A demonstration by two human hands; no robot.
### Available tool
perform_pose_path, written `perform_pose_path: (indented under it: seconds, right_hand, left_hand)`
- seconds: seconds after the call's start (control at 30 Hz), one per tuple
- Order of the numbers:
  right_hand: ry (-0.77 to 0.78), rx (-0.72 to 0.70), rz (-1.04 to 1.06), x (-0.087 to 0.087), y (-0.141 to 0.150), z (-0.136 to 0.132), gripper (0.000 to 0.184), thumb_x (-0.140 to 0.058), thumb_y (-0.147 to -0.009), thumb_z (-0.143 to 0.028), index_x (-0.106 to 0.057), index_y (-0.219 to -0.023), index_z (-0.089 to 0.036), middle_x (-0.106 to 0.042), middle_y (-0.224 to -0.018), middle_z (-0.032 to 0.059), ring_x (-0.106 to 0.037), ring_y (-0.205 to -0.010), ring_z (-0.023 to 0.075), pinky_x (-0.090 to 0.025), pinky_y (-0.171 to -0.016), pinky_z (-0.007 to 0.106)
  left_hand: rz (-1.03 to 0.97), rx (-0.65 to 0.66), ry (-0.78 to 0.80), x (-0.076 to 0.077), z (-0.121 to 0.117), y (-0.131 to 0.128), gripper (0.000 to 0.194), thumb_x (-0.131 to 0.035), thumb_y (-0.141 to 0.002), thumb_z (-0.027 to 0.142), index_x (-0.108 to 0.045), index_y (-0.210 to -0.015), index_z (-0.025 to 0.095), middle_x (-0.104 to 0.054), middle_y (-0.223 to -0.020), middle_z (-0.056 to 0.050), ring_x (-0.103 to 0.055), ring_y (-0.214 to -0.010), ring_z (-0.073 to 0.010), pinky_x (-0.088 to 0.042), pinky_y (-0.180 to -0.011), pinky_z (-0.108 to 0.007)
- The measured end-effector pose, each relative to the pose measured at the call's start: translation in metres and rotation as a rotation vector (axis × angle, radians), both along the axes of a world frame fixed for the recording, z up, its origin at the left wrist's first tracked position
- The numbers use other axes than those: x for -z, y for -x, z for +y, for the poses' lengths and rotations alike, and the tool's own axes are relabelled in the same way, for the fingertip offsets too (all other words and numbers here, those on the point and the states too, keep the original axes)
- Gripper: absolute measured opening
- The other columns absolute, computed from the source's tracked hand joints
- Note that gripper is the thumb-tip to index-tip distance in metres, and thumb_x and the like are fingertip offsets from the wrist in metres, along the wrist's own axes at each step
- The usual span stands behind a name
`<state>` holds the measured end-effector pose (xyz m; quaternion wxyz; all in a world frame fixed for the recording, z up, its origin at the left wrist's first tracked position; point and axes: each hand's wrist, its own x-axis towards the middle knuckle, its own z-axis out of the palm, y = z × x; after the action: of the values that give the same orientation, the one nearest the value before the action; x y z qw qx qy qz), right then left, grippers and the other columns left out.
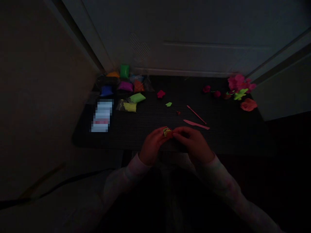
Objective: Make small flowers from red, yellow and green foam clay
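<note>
Small yellow and orange piece (167, 132), layered, held between fingers (181, 130)

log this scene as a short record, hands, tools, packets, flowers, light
left hand: holds small yellow-and-orange piece
right hand: pinches at that piece's right edge
tools: pink knife, thin pink stick, both lying on dark table
packets: several colours, grouped at table's left
flowers: pink cluster, far right corner
light: very dim

The tabletop (145, 121) looks matt with a fine wood-like grain, the purple packet (125, 86) slightly glossy plastic, the pink knife (196, 124) smooth plastic, the small yellow-and-red piece (167, 132) matt and clay-like, the sleeve (220, 176) soft cloth.
</note>
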<state>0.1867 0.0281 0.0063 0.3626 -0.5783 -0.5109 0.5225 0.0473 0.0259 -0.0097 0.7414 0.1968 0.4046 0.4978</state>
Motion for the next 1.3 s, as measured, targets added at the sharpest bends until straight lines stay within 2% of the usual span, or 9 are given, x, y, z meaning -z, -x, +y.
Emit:
perform_pose_path:
  seconds: [0.4, 0.53, 0.67, 0.87, 0.97, 1.13, 1.3]
  right_hand:
    - [-0.026, -0.001, -0.026, 0.004, -0.002, -0.002, 0.014, -0.058, -0.069, -0.029, -0.061, -0.077, -0.019, -0.064, -0.075, 0.0006, -0.057, -0.070, 0.0134, -0.044, -0.066, 0.027]
    - [-0.029, -0.002, -0.033, 0.005, -0.003, -0.002, 0.013, -0.058, -0.070, -0.028, -0.061, -0.078, -0.019, -0.064, -0.076, 0.0006, -0.057, -0.071, 0.0134, -0.043, -0.067, 0.027]
    - [-0.044, 0.002, -0.104, 0.005, -0.001, -0.001, 0.012, -0.057, -0.071, -0.028, -0.060, -0.077, -0.018, -0.063, -0.075, 0.0012, -0.057, -0.069, 0.0135, -0.043, -0.065, 0.027]
    - [-0.133, 0.049, -0.158, 0.002, 0.005, -0.006, 0.013, -0.057, -0.070, -0.030, -0.058, -0.078, -0.019, -0.060, -0.071, 0.0003, -0.053, -0.063, 0.0124, -0.042, -0.060, 0.026]
    - [-0.158, 0.122, -0.112, 0.003, 0.001, -0.010, 0.017, -0.055, -0.072, -0.033, -0.057, -0.083, -0.020, -0.058, -0.072, 0.0001, -0.053, -0.065, 0.0130, -0.042, -0.060, 0.026]
    - [-0.140, 0.214, -0.079, 0.004, -0.008, -0.013, 0.016, -0.055, -0.072, -0.035, -0.059, -0.082, -0.022, -0.059, -0.073, 0.0000, -0.054, -0.066, 0.0139, -0.042, -0.061, 0.027]
    - [-0.138, 0.197, -0.068, 0.005, -0.009, -0.014, 0.015, -0.054, -0.073, -0.034, -0.058, -0.081, -0.022, -0.058, -0.071, -0.0008, -0.052, -0.065, 0.0133, -0.042, -0.060, 0.026]
  left_hand:
    - [0.030, -0.006, 0.041, -0.005, -0.001, -0.003, 0.013, -0.060, -0.068, 0.017, -0.066, -0.079, 0.014, -0.068, -0.083, -0.005, -0.061, -0.084, -0.0171, -0.043, -0.085, -0.032]
    - [0.131, 0.049, 0.030, -0.003, -0.002, -0.001, 0.019, -0.063, -0.067, 0.019, -0.066, -0.085, 0.016, -0.068, -0.087, -0.004, -0.060, -0.086, -0.0171, -0.041, -0.086, -0.032]
    - [0.211, 0.069, 0.002, -0.001, -0.002, -0.001, 0.025, -0.066, -0.062, 0.015, -0.065, -0.087, 0.019, -0.068, -0.088, -0.003, -0.059, -0.087, -0.0170, -0.039, -0.087, -0.032]
    - [0.199, 0.049, 0.003, 0.000, -0.002, -0.005, 0.026, -0.069, -0.057, 0.010, -0.064, -0.081, 0.018, -0.067, -0.081, -0.002, -0.060, -0.080, -0.0160, -0.041, -0.082, -0.031]
    - [0.097, 0.036, 0.062, -0.001, -0.001, -0.003, 0.021, -0.067, -0.059, 0.011, -0.064, -0.079, 0.017, -0.067, -0.076, 0.000, -0.060, -0.074, -0.0132, -0.041, -0.082, -0.031]
    - [-0.235, 0.058, 0.145, -0.008, 0.003, 0.008, 0.022, -0.059, -0.067, 0.009, -0.062, -0.087, 0.017, -0.064, -0.077, 0.000, -0.060, -0.075, -0.0115, -0.043, -0.079, -0.028]
    - [-0.430, 0.078, 0.181, -0.012, 0.008, 0.016, 0.023, -0.048, -0.076, 0.014, -0.060, -0.095, 0.020, -0.064, -0.077, 0.001, -0.060, -0.077, -0.0094, -0.043, -0.076, -0.024]
